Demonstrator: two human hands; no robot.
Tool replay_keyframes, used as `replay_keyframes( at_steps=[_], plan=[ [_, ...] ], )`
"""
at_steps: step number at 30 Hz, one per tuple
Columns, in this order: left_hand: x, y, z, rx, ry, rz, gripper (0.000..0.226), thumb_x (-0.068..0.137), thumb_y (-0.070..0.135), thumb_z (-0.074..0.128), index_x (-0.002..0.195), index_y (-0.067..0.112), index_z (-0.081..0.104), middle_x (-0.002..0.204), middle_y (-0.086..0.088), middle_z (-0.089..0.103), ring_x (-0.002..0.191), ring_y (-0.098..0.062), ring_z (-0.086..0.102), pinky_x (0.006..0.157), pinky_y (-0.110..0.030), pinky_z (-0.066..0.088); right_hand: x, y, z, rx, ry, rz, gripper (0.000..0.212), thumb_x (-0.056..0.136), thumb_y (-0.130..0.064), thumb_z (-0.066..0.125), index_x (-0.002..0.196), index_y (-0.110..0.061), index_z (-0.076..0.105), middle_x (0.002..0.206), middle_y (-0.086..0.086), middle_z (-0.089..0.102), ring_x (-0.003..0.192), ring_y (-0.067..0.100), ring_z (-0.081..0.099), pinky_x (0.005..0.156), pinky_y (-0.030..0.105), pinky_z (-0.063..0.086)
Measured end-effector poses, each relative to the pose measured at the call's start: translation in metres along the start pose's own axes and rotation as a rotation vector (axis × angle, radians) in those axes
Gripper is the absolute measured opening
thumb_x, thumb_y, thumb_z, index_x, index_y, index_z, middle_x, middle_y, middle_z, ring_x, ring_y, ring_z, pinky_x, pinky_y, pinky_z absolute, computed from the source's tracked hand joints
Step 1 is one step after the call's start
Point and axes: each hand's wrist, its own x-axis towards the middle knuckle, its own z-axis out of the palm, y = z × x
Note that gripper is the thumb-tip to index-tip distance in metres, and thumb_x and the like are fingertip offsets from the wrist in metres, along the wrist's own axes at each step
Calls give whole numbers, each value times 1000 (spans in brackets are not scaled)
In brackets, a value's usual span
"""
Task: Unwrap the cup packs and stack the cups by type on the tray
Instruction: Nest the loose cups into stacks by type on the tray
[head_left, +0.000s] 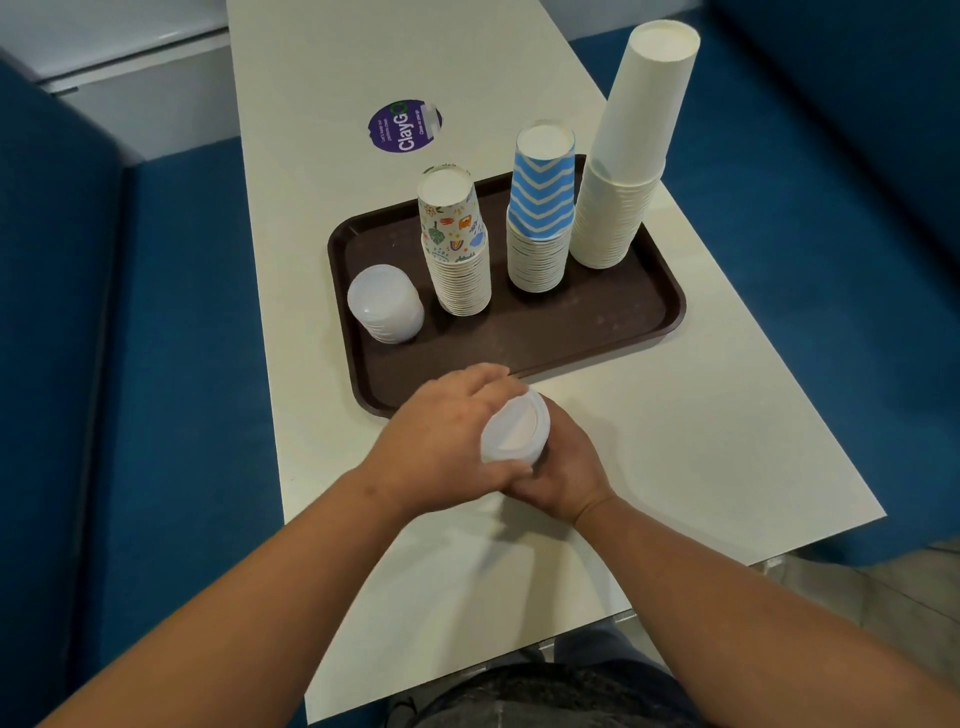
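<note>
A brown tray (597, 322) lies on the white table. On it stand three upside-down cup stacks: a colourful patterned stack (457, 244), a blue zigzag stack (540, 213) and a tall plain white stack (628, 156). A low stack of translucent plastic lids (384, 304) sits at the tray's left. Just in front of the tray, both hands hold a second stack of translucent lids (514, 428). My left hand (441, 441) wraps it from the left and top; my right hand (561, 467) cups it from the right and below.
The narrow white table (675, 441) runs away from me, with blue bench seats (156, 364) on both sides. A round purple sticker (405, 126) lies on the table behind the tray. The tray's front right part is bare.
</note>
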Motion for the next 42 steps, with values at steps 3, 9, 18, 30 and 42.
replay_keyframes(
  at_steps=[3,9,18,30,42],
  plan=[
    [0,0,2,2,13,10,72,79,51,71,141,28,45,151,3,39,134,-18,39,110,-31,30,0,-3,-2,-41,-1,-24,65,63,-46,78,122,-38,50,113,-20,61,104,2,58,89,26,51],
    [-4,-4,-5,-65,121,34,71,73,59,66,135,29,51,145,3,47,132,-18,42,110,-37,34,-4,-8,-6,-15,-7,-19,77,59,-63,68,128,-32,50,116,-15,60,103,4,57,85,20,49],
    [15,-70,-39,-256,487,-419,59,77,43,77,128,22,55,133,6,53,118,-13,48,101,-32,43,-10,-5,-4,142,68,-26,82,56,-51,84,124,-67,41,129,-18,59,123,6,54,104,40,46],
    [77,-131,-30,-133,334,-510,58,82,45,73,131,22,54,142,-2,48,128,-24,47,103,-36,40,-10,-7,-2,134,108,-28,82,56,-52,83,125,-66,41,129,-18,59,123,9,55,103,43,47],
    [63,-112,-33,-30,271,-509,63,80,54,71,132,26,52,160,-1,21,144,-24,28,113,-41,31,-12,-7,-1,140,110,-36,80,56,-49,84,122,-67,43,126,-21,59,122,9,56,103,40,47]
  ],
)
